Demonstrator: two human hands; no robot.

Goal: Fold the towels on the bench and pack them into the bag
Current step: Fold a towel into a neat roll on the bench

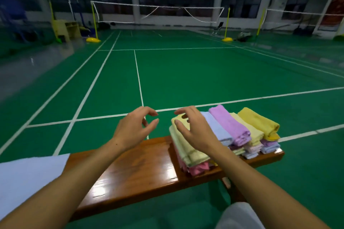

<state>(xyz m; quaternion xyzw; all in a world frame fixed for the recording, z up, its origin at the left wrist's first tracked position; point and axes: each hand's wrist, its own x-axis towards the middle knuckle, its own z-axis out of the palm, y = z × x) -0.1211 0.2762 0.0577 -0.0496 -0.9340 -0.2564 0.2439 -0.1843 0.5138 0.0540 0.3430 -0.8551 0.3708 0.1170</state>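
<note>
While right hand hovers, fingers spread, just over pale yellow folded terry towel topping nearest stack on glossy wooden bench, left hand hangs relaxed, empty, beside stack; towel's long axis runs away from person; right hand nearer.

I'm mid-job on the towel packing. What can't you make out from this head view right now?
- Bag: cannot tell; only a pale sheet shows, cut by the left edge.
- Lower folded towels: hidden under the top layer; no count.
- Pale yellow towel: partly covered by the right hand.
- Bench legs: mostly hidden under its top.
</note>
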